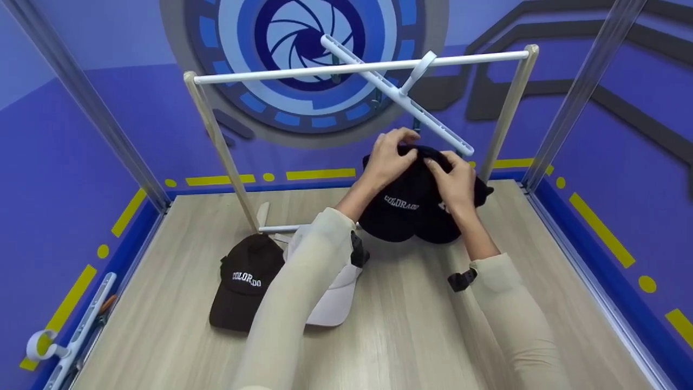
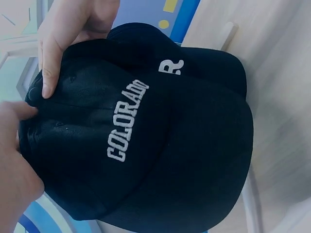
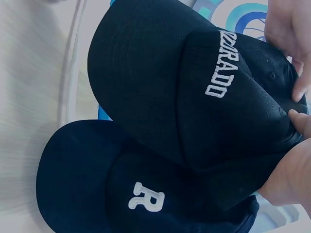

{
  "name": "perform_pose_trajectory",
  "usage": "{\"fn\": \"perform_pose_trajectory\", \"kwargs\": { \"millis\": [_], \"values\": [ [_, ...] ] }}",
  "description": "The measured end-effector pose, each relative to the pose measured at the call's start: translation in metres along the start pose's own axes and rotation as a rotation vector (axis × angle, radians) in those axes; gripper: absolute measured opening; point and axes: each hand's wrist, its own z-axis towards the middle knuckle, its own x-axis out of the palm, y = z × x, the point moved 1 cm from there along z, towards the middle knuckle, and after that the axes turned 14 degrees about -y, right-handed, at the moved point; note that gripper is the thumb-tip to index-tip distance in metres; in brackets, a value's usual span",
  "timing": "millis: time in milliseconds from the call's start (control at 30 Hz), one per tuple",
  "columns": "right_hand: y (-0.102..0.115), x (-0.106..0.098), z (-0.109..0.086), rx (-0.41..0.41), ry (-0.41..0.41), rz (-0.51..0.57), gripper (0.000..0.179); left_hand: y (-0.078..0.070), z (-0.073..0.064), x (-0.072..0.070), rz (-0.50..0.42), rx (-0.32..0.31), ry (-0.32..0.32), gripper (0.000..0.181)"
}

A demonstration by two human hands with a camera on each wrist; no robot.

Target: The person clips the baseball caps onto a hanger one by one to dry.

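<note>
Nearest, at the left edge of the worktop [image 1: 400, 336], lies a spare hanger [image 1: 85, 319]. Beyond it, a brown cap [image 1: 243, 290] and a pale cap [image 1: 335, 303] rest side by side, the latter partly covered by the left sleeve.

Farther out, the black COLORADO cap [image 1: 403, 187] is raised off the worktop, brim down. The left hand [image 1: 387, 160] and the right hand [image 1: 457, 181] both pinch its top edge, thumbs near each other. The R cap [image 3: 141, 177] overlaps it at the right; what supports that one cannot be told.

The step in hand is judged to be fingertip work on the crown. Recommended: gather the fabric evenly, bear the weight with one hand while the other adjusts, and avoid dragging the R cap along.

Farthest, the white hanger [image 1: 398, 92] hangs tilted from the rail [image 1: 260, 73], low end beside the right hand. Knocking it would likely set it swinging; steadying it first is advised.
</note>
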Motion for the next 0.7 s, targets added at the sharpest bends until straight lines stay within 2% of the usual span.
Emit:
{"fn": "perform_pose_trajectory", "kwargs": {
  "millis": [67, 167, 233, 300, 433, 500, 700],
  "values": [
    [-0.001, -0.001, 0.000, 0.001, -0.007, -0.011, 0.026, 0.002, 0.002, 0.002, -0.105, -0.082, -0.050, 0.031],
    [-0.005, -0.002, -0.002, -0.003, -0.013, -0.023, 0.026, 0.006, 0.006, 0.005, -0.229, -0.241, -0.111, 0.042],
    [-0.006, -0.002, -0.004, -0.006, -0.008, -0.027, 0.026, 0.008, 0.008, 0.006, -0.274, -0.325, -0.115, 0.048],
    [-0.008, -0.002, -0.006, -0.009, 0.000, -0.028, 0.026, 0.010, 0.009, 0.008, -0.301, -0.369, -0.081, 0.053],
    [-0.011, -0.003, -0.009, -0.008, 0.002, -0.034, 0.024, 0.008, 0.011, 0.015, -0.305, -0.376, 0.001, 0.057],
    [-0.012, -0.003, -0.010, -0.009, 0.004, -0.040, 0.024, 0.006, 0.013, 0.019, -0.291, -0.368, 0.021, 0.058],
    [-0.013, -0.002, -0.012, -0.031, 0.023, -0.039, 0.024, 0.002, 0.019, 0.026, -0.259, -0.333, -0.008, 0.052]
  ]
}}
